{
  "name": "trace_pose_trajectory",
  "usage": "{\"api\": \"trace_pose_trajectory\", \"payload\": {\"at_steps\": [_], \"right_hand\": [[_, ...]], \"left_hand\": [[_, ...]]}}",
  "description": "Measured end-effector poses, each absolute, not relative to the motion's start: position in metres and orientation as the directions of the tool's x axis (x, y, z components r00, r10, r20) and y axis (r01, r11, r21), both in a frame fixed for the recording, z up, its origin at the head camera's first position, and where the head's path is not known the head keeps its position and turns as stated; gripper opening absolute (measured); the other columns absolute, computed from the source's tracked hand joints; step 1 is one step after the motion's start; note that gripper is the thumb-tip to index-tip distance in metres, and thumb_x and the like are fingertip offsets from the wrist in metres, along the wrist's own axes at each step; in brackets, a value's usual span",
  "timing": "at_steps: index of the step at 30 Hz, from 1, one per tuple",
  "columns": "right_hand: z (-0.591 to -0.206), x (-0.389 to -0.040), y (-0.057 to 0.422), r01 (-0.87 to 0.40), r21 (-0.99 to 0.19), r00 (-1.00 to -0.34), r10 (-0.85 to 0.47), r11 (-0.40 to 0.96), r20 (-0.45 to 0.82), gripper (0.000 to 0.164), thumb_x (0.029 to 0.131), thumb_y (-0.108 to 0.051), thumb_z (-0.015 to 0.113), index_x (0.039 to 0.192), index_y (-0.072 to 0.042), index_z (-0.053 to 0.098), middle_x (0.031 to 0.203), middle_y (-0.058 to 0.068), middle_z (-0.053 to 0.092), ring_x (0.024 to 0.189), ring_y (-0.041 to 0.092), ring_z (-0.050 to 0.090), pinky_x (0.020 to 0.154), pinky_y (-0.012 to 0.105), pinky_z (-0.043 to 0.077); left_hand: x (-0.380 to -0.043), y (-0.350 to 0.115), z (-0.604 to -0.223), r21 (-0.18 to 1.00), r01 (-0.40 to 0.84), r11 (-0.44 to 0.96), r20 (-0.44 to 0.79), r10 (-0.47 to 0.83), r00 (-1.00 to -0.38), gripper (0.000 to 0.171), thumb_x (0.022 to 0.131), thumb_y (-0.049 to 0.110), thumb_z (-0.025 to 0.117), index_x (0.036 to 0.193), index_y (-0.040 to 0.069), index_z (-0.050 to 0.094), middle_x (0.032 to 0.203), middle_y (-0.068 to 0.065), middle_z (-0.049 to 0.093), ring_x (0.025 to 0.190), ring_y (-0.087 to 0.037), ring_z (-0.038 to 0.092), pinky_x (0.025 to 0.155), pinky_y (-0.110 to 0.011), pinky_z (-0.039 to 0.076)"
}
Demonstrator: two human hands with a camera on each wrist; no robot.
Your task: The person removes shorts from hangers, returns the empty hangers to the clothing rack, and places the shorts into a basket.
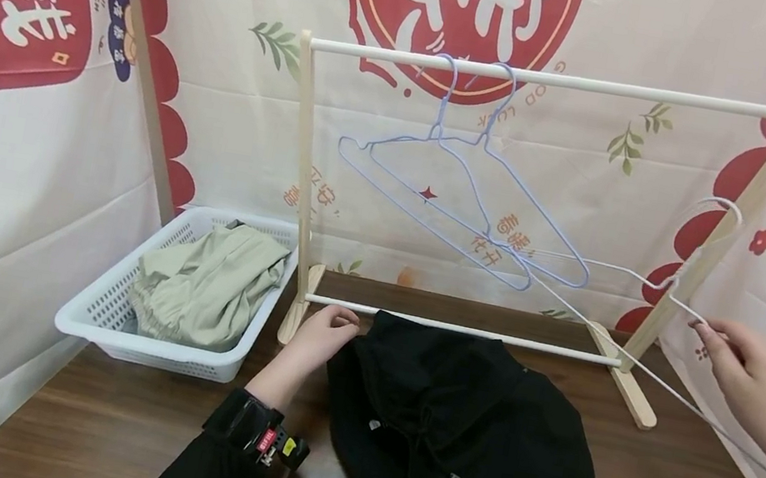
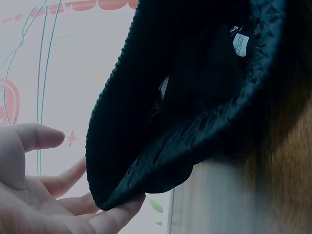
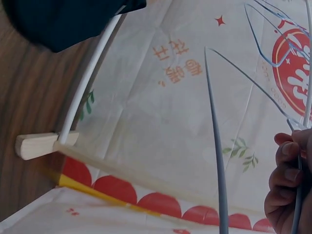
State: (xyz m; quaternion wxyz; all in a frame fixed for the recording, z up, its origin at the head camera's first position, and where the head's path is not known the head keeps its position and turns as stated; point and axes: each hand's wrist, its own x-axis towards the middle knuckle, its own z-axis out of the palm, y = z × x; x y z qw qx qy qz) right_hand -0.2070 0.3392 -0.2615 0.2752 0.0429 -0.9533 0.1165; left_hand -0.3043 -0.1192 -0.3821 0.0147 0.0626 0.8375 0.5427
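A black garment lies on the table, its gathered elastic opening and white inner labels showing in the left wrist view. My left hand is at the garment's upper left edge. Its fingers touch the outside of the opening, with the thumb held apart. On the right, my right hand grips one side of a pale wire hanger, raised in front of the rack, its hook pointing up. Curled fingers wrap its wire in the right wrist view. Two blue hangers hang from the rack's top bar.
The rack has a white top bar, a lower bar and wooden side posts with feet. At left, a white basket holds a light green garment. Printed cloth encloses the back and sides of the brown table.
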Motion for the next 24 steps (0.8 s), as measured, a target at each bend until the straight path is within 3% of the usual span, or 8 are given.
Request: {"api": "trace_pose_trajectory", "payload": {"at_steps": [8, 16, 20, 24], "right_hand": [[-0.239, -0.235, 0.318, -0.155, -0.212, -0.830, -0.011, 0.965, 0.558, 0.035, 0.103, -0.025, 0.048, 0.116, 0.006, 0.059, 0.081, 0.023, 0.061, 0.068, 0.034, 0.050, 0.057, 0.045, 0.039], [-0.221, -0.257, 0.301, -0.217, -0.233, -0.799, -0.036, 0.948, 0.600, 0.037, 0.103, -0.028, 0.047, 0.119, 0.002, 0.061, 0.089, 0.023, 0.065, 0.064, 0.030, 0.047, 0.052, 0.038, 0.032], [-0.209, -0.269, 0.293, -0.216, -0.236, -0.792, -0.028, 0.947, 0.610, 0.040, 0.103, -0.031, 0.047, 0.119, 0.002, 0.062, 0.078, 0.018, 0.062, 0.057, 0.029, 0.043, 0.048, 0.037, 0.030], [-0.197, -0.282, 0.285, -0.212, -0.251, -0.801, -0.021, 0.944, 0.598, 0.044, 0.103, -0.032, 0.045, 0.123, 0.004, 0.060, 0.081, 0.020, 0.062, 0.065, 0.032, 0.048, 0.052, 0.039, 0.034]], "left_hand": [[-0.304, -0.120, -0.385, 0.905, 0.086, 0.417, 0.050, 0.096, -0.994, 0.030, 0.094, 0.022, 0.056, 0.117, 0.002, 0.062, 0.119, -0.017, 0.062, 0.113, -0.034, 0.056, 0.092, -0.048, 0.044], [-0.304, -0.121, -0.387, 0.903, 0.093, 0.420, 0.055, 0.101, -0.993, 0.029, 0.094, 0.023, 0.058, 0.114, 0.002, 0.062, 0.117, -0.017, 0.063, 0.109, -0.033, 0.057, 0.090, -0.047, 0.045], [-0.304, -0.121, -0.389, 0.896, 0.102, 0.432, 0.061, 0.109, -0.992, 0.028, 0.094, 0.024, 0.059, 0.114, 0.003, 0.063, 0.115, -0.016, 0.063, 0.108, -0.032, 0.057, 0.090, -0.046, 0.045], [-0.302, -0.121, -0.392, 0.900, 0.085, 0.428, 0.046, 0.101, -0.994, 0.030, 0.094, 0.025, 0.059, 0.115, 0.003, 0.062, 0.115, -0.016, 0.063, 0.107, -0.031, 0.057, 0.090, -0.046, 0.045]]}}
